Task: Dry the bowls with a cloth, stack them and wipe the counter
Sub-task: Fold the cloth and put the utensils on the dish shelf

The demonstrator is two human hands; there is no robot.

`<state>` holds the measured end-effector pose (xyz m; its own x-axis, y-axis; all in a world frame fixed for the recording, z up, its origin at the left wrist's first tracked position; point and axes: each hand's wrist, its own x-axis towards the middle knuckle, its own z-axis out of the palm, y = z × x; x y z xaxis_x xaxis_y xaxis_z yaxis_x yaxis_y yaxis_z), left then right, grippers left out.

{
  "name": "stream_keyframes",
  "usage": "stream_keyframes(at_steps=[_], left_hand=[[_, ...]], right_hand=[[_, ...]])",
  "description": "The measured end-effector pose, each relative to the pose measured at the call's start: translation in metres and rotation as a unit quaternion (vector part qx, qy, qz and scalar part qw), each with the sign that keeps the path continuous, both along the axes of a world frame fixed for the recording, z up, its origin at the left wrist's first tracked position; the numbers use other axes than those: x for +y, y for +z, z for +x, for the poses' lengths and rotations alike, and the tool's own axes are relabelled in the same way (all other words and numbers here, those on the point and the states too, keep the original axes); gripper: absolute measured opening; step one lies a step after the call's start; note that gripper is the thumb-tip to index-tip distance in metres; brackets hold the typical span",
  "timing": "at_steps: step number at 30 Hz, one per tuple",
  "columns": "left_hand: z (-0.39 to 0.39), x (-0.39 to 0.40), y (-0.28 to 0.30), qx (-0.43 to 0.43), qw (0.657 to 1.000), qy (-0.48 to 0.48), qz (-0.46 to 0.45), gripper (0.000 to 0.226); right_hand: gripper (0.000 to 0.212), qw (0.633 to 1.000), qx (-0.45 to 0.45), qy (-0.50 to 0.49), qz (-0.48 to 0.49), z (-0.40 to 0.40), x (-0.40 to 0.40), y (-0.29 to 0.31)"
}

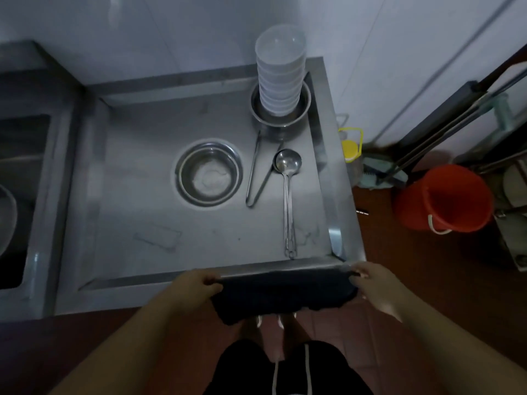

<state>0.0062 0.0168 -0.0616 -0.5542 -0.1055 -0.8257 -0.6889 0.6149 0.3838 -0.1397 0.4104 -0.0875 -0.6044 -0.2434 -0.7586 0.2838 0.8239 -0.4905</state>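
A dark cloth (285,295) is stretched out between my two hands just in front of the steel counter's near edge (199,277). My left hand (196,283) pinches its left corner and my right hand (373,286) pinches its right corner. A tall stack of white bowls (281,72) stands inside a steel bowl (302,109) at the counter's far right corner. A single steel bowl (209,173) sits upright in the middle of the counter.
Steel tongs (255,172) and two ladles (288,178) lie to the right of the middle bowl. A sink basin (17,195) is at the left. On the floor to the right stand a red bucket (445,198), a yellow-capped bottle (350,146) and mop handles (445,109).
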Motion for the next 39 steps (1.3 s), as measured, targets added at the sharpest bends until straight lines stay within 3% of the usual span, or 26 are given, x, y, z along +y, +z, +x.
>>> stream_keyframes(at_steps=[3,10,15,18,20,23,28,34,39], left_hand=[[-0.008,0.007,-0.034,0.039,0.995,0.013,-0.091,0.014],[-0.018,0.006,-0.071,0.09,0.981,0.025,-0.172,0.014],[-0.025,0.014,-0.079,0.084,0.974,-0.017,-0.208,0.013],[-0.026,0.024,-0.077,0.119,0.962,-0.098,-0.227,0.033],[-0.025,0.034,-0.075,0.17,0.963,-0.137,-0.155,0.046],[-0.018,0.044,-0.07,0.159,0.97,-0.171,-0.062,0.048],[-0.02,0.042,-0.059,0.124,0.977,-0.163,-0.056,0.048],[-0.044,0.036,-0.041,0.096,0.977,-0.151,-0.119,0.04],[-0.066,0.026,-0.036,0.094,0.976,-0.119,-0.158,0.048]], right_hand=[[0.018,0.994,0.086,0.036,0.055,-0.005,-0.014,-0.023],[0.018,0.965,0.217,0.1,0.111,-0.017,-0.039,-0.049],[0.033,0.91,0.289,0.245,0.171,-0.014,-0.046,-0.051],[0.044,0.891,0.298,0.324,0.115,-0.01,-0.052,-0.049],[0.039,0.896,0.261,0.356,0.054,-0.003,-0.058,-0.049],[0.034,0.917,0.24,0.315,0.039,0.007,-0.062,-0.048],[0.029,0.951,0.2,0.222,0.08,0.002,-0.08,-0.042],[0.018,0.973,0.14,0.15,0.101,-0.029,-0.113,-0.029],[0.021,0.987,0.098,0.073,0.101,-0.057,-0.137,-0.029]])
